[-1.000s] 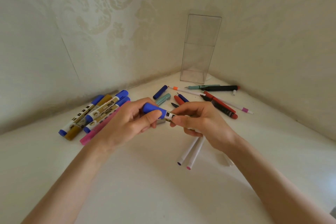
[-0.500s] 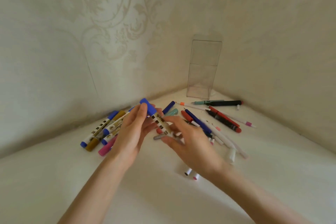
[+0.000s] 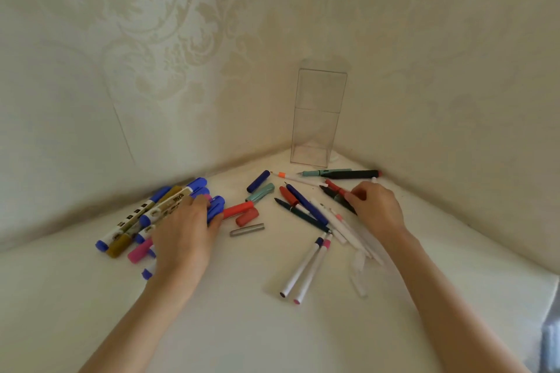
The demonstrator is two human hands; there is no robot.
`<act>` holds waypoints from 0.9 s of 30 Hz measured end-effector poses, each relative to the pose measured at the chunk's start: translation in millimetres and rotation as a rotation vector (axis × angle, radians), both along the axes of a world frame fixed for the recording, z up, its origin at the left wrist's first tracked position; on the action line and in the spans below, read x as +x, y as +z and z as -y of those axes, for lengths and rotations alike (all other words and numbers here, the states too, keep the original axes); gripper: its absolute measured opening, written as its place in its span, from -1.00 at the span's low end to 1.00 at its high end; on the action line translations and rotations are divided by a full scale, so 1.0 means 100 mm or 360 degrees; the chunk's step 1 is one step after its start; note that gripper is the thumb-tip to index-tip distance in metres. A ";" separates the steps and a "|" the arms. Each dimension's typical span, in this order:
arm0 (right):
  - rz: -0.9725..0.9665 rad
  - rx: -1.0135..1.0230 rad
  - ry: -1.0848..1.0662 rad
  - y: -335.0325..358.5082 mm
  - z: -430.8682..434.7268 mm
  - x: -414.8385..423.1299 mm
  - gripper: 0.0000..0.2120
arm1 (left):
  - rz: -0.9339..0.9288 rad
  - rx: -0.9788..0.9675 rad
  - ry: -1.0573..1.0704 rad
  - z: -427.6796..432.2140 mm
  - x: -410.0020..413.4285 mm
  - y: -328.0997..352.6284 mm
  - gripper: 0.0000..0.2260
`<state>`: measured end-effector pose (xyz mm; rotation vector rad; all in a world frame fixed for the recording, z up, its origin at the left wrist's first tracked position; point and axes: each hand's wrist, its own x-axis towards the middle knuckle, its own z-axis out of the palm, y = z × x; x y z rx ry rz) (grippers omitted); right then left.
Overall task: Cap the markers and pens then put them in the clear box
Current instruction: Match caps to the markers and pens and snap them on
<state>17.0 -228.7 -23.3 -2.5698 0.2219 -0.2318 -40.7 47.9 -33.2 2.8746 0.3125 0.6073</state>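
Observation:
A tall clear box (image 3: 315, 130) stands upright and empty in the corner. My left hand (image 3: 185, 236) lies palm down on a blue-capped white marker (image 3: 215, 204), pressing it onto a pile of capped markers (image 3: 145, 215) at the left. My right hand (image 3: 375, 209) reaches into the scattered pens on the right, its fingertips closed on a red pen (image 3: 333, 185) that lies against a black one. Uncapped dark blue and white pens (image 3: 306, 206) lie between the hands. Two white pens (image 3: 306, 269) rest nearer to me.
Loose caps lie in the middle: blue (image 3: 258, 181), teal (image 3: 260, 192), red (image 3: 239, 209), grey (image 3: 247, 229). A teal pen and a black pen (image 3: 348, 173) lie by the right wall. Clear caps (image 3: 359, 263) sit near my right forearm. Walls close both far sides.
Both hands held the blue-capped marker before. My left hand has carried it down onto the marker pile, while my right hand let go and moved right to the red pen.

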 end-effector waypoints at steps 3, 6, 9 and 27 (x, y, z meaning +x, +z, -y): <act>0.0004 -0.0025 0.0083 -0.03 -0.03 -0.03 -0.81 | -0.0068 0.0145 0.0075 -0.01 0.00 -0.01 -0.64; -0.0047 -0.0064 0.0144 -0.06 -0.04 -0.05 -0.76 | -0.0040 0.0123 0.0019 -0.08 0.01 -0.06 -0.67; -0.0079 -0.0116 0.0201 -0.06 -0.06 -0.07 -0.73 | 0.0010 0.0099 -0.0102 -0.05 0.02 -0.07 -0.67; -0.0064 0.1365 0.0571 0.35 -0.38 -0.37 -0.83 | -0.0094 -0.1551 -0.1008 0.38 -0.01 0.23 -0.80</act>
